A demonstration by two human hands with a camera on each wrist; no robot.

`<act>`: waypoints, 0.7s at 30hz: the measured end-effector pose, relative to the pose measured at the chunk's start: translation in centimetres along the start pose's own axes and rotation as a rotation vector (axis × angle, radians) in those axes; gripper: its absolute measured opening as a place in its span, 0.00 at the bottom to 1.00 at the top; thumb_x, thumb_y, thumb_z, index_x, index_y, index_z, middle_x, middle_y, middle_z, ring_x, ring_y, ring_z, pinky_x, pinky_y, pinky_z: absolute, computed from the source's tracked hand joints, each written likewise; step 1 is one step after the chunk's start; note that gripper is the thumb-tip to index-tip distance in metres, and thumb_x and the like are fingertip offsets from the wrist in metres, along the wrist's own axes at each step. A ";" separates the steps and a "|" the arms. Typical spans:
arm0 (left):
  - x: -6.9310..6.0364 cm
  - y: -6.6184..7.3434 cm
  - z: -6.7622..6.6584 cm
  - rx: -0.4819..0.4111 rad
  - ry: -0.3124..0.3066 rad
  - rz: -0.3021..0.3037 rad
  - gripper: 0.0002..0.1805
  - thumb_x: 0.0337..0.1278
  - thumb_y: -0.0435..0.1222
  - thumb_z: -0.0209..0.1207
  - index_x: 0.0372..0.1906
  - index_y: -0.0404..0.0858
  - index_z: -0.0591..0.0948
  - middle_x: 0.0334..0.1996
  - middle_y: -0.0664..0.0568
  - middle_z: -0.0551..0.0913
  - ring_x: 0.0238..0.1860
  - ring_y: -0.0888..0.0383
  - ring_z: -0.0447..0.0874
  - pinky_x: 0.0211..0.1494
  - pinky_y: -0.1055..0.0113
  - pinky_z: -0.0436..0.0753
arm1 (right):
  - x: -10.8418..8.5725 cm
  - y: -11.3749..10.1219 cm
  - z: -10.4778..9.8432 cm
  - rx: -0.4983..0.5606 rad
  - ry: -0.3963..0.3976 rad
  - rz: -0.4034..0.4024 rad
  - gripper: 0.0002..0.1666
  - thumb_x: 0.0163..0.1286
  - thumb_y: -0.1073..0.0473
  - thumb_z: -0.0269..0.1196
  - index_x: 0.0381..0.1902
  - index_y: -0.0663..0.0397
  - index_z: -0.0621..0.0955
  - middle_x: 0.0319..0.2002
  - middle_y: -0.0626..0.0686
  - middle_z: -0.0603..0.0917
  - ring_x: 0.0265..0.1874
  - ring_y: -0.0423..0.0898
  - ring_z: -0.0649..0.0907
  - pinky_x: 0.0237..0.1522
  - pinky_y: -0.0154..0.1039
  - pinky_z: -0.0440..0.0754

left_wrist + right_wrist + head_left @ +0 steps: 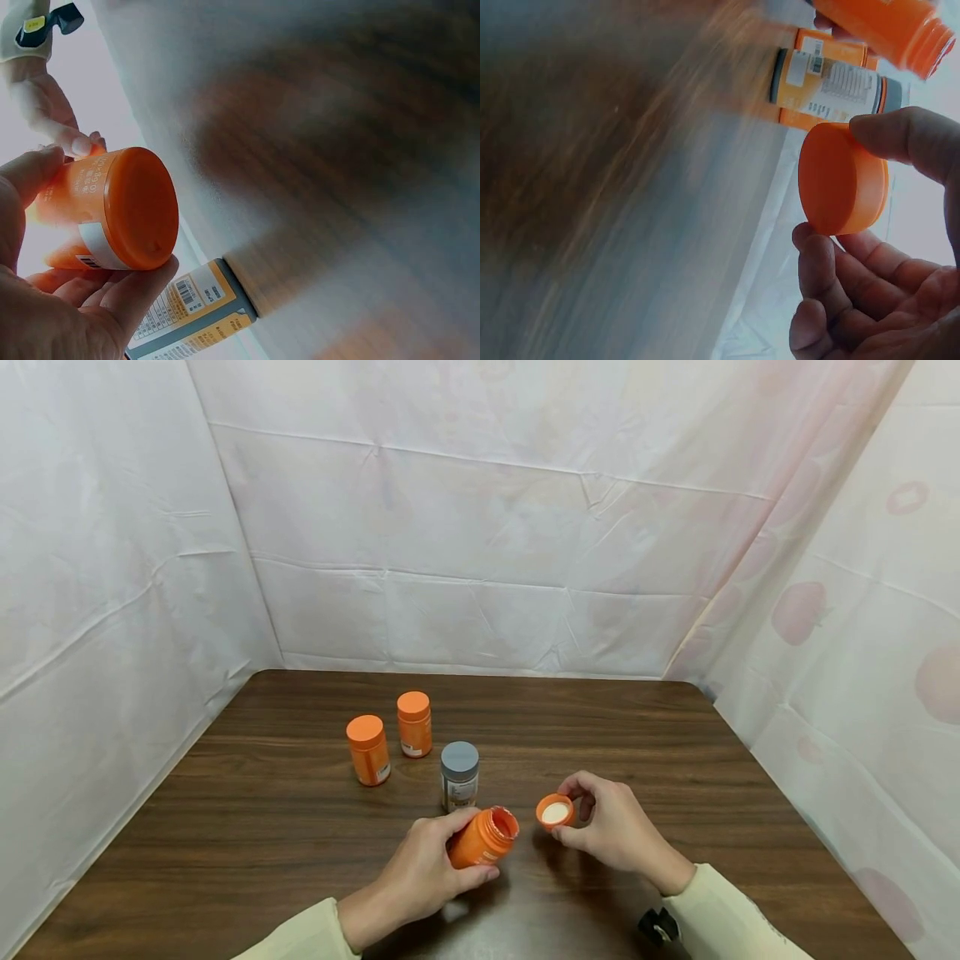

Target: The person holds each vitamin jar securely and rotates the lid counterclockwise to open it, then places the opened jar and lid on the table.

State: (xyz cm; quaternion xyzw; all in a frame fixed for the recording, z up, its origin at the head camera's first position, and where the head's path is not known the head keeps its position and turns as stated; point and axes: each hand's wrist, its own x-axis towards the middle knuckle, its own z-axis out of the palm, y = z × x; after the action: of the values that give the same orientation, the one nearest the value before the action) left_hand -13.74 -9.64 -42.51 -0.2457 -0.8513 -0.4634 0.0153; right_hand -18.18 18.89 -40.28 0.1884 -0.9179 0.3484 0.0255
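A: The pale left sleeve [300,937] and right sleeve [723,914] sit nearest my head camera. What do you have beyond?

B: White sheeting [465,518] around the back and sides, then the dark wood surface [225,827].

A: And on it?

B: I count three standing bottles. A grey-capped bottle [460,774] is just beyond the left grip [423,870], partly hidden by it. One orange-capped bottle [369,762] and a second orange-capped bottle [415,731] stand farther back, to the left.

A: What does the left grip have?

B: The uncapped orange bottle [474,845]. Thumb and fingers clasp its body from opposite sides, opened only as wide as that body, mouth uncovered.

A: The right grip [615,827]?

B: Thumb and fingertips pinch the orange cap [556,812] by its edge, pale inside facing my head camera.

A: Which relation matters most?

B: Mouth against cap, I judge. The bottle's long axis tilts, mouth up and rightward, towards the right grip. The cap lies just right of the mouth, apart from it, between the bottle and the right palm.
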 end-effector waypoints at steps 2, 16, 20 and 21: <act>-0.1 0.0 -0.1 -0.002 0.004 -0.001 0.29 0.50 0.43 0.78 0.59 0.52 0.81 0.46 0.64 0.86 0.41 0.66 0.82 0.47 0.67 0.81 | 0.3 0.2 0.0 -0.012 0.009 0.018 0.25 0.50 0.60 0.82 0.44 0.51 0.83 0.35 0.45 0.82 0.31 0.48 0.79 0.33 0.35 0.76; -0.6 -0.1 -0.6 0.011 0.028 -0.008 0.33 0.51 0.46 0.77 0.63 0.48 0.80 0.48 0.62 0.86 0.43 0.66 0.83 0.49 0.65 0.81 | 1.8 2.1 0.0 -0.113 0.054 0.089 0.23 0.54 0.58 0.80 0.46 0.55 0.83 0.39 0.49 0.82 0.30 0.43 0.75 0.35 0.39 0.75; -0.6 -0.1 -0.7 0.014 0.032 -0.011 0.32 0.51 0.47 0.77 0.62 0.47 0.80 0.49 0.62 0.86 0.43 0.66 0.83 0.50 0.64 0.81 | 2.2 2.7 0.0 -0.139 0.052 0.136 0.24 0.56 0.58 0.79 0.48 0.56 0.82 0.40 0.50 0.82 0.34 0.46 0.77 0.38 0.43 0.75; -0.6 -0.1 -0.7 0.014 0.032 -0.011 0.32 0.51 0.47 0.77 0.62 0.47 0.80 0.49 0.62 0.86 0.43 0.66 0.83 0.50 0.64 0.81 | 2.3 2.8 0.0 -0.144 0.053 0.148 0.24 0.56 0.57 0.79 0.48 0.56 0.82 0.41 0.50 0.82 0.35 0.47 0.77 0.39 0.43 0.75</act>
State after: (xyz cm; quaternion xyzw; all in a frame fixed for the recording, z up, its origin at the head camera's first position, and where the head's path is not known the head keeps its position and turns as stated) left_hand -13.36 -10.49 -42.36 -0.2334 -0.8556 -0.4612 0.0279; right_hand -21.35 20.08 -41.68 0.1086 -0.9509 0.2875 0.0372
